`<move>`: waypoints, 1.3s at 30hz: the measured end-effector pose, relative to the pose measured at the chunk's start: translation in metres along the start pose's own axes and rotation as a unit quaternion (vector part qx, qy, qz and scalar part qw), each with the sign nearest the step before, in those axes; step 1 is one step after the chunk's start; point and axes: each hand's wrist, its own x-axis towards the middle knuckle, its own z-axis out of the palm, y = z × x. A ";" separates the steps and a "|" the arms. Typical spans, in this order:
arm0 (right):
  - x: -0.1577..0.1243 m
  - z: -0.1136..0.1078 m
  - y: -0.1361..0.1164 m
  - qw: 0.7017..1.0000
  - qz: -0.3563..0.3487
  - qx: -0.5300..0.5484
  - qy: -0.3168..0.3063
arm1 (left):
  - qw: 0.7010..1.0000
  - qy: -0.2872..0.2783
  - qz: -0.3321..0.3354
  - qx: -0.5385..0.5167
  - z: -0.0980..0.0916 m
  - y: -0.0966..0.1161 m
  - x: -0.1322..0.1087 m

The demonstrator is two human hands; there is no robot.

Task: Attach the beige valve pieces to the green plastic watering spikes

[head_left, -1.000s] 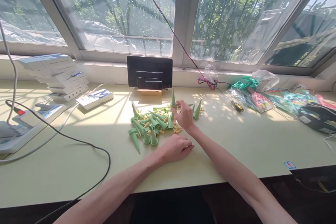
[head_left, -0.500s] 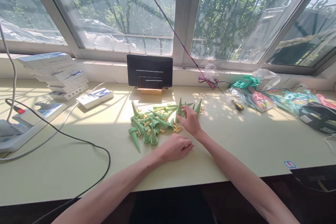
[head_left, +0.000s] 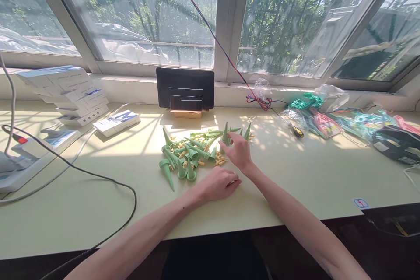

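My right hand [head_left: 236,151] is closed, thumb and fingers around the lower part of an upright green plastic watering spike [head_left: 225,133]. Just behind that hand, another green spike [head_left: 247,131] stands point up. My left hand [head_left: 220,183] rests on the table nearer to me, its fingers curled under; whatever may be inside them is hidden. To its upper left lies a heap of green spikes [head_left: 192,153], some lying down and some standing on their caps. Small tan nozzle-like pieces [head_left: 219,160] are mixed in with the heap and lie between it and my right hand.
A tablet and phone [head_left: 186,87] lean on a stand by the window. White boxes [head_left: 72,92], a flat box [head_left: 117,123] and a power strip [head_left: 39,157] sit left, with a black cable [head_left: 108,178] crossing the table. Rightward lie a screwdriver [head_left: 296,131], bagged items [head_left: 324,123] and a black case [head_left: 398,145].
The whole view has shifted slightly. Both hands keep their places on the table, and the right one still grips the same upright spike.
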 end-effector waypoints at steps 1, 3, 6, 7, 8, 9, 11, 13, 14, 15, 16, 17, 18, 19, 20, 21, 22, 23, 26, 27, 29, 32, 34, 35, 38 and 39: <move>0.001 0.000 -0.001 1.000 0.001 0.001 -0.001 | 1.000 0.001 0.001 -0.002 0.000 0.000 0.000; 0.002 -0.002 -0.002 1.000 0.003 0.000 -0.001 | 1.000 0.002 0.003 -0.005 0.000 0.000 0.000; 0.005 -0.007 -0.006 1.000 0.000 -0.002 0.003 | 1.000 0.002 0.002 -0.003 0.000 0.000 0.000; 0.007 -0.009 -0.008 1.000 -0.004 -0.001 0.005 | 1.000 0.001 0.002 -0.002 0.000 0.000 0.000; 0.009 -0.012 -0.010 1.000 -0.008 0.001 0.009 | 1.000 0.001 0.001 0.000 0.000 0.000 0.000; 0.012 -0.014 -0.011 1.000 -0.013 0.003 0.013 | 1.000 0.000 0.001 0.001 0.000 0.000 0.000; 0.020 -0.020 -0.015 0.999 -0.022 0.003 0.023 | 1.000 -0.005 0.001 0.001 -0.001 0.000 0.000; 0.029 -0.026 -0.020 0.999 -0.026 0.004 0.026 | 1.000 -0.008 0.001 -0.005 -0.002 -0.001 0.001; 0.034 -0.030 -0.022 0.999 -0.027 0.004 0.035 | 1.000 -0.007 0.002 -0.009 -0.002 -0.001 0.001; 0.039 -0.034 -0.024 0.998 -0.033 0.005 0.044 | 1.000 -0.007 0.001 -0.013 -0.003 -0.001 0.001; 0.043 -0.039 -0.026 0.998 -0.041 0.006 0.054 | 1.000 -0.006 0.001 -0.016 -0.004 0.000 0.001; 0.046 -0.043 -0.028 0.997 -0.051 0.007 0.064 | 1.000 -0.006 0.000 -0.019 -0.004 0.000 0.001; 0.048 -0.048 -0.030 0.995 -0.058 0.007 0.075 | 1.000 -0.007 -0.002 -0.020 -0.005 -0.001 0.001; 0.048 -0.053 -0.032 0.994 -0.062 0.009 0.087 | 1.000 -0.008 -0.005 -0.021 -0.005 -0.001 0.001; 0.047 -0.057 -0.033 0.993 -0.063 0.012 0.102 | 1.000 -0.007 -0.011 -0.020 -0.005 -0.001 0.001; 0.043 -0.060 -0.033 0.991 -0.062 0.017 0.115 | 1.000 -0.003 -0.019 -0.018 -0.004 -0.001 0.001; 0.037 -0.063 -0.032 0.989 -0.061 0.027 0.131 | 0.999 0.005 -0.031 -0.014 -0.004 -0.002 0.001; 0.030 -0.064 -0.029 0.987 -0.053 0.036 0.148 | 0.999 0.017 -0.047 -0.011 -0.003 -0.002 0.001; 0.003 -0.058 -0.011 0.987 -0.042 0.053 0.147 | 0.992 0.068 -0.105 -0.011 -0.001 -0.005 0.001; -0.007 -0.054 -0.003 0.988 -0.045 0.060 0.134 | 0.989 0.086 -0.123 -0.015 -0.001 -0.005 0.001; -0.024 -0.046 0.013 0.992 -0.046 0.064 0.097 | 0.981 0.119 -0.153 -0.029 -0.001 -0.007 0.002; -0.040 -0.037 0.028 0.996 -0.018 0.084 0.025 | 0.970 0.162 -0.171 -0.056 -0.003 -0.008 0.003; -0.044 -0.034 0.028 0.994 0.003 0.113 -0.010 | 0.964 0.179 -0.179 -0.077 -0.003 -0.007 0.003; -0.044 -0.033 0.026 0.991 0.008 0.129 -0.023 | 0.962 0.184 -0.182 -0.086 -0.003 -0.007 0.003; -0.045 -0.032 0.016 0.983 0.021 0.176 -0.052 | 0.958 0.191 -0.190 -0.096 -0.002 -0.005 0.004; -0.045 -0.032 0.013 0.980 0.023 0.190 -0.059 | 0.958 0.193 -0.189 -0.094 -0.002 -0.005 0.004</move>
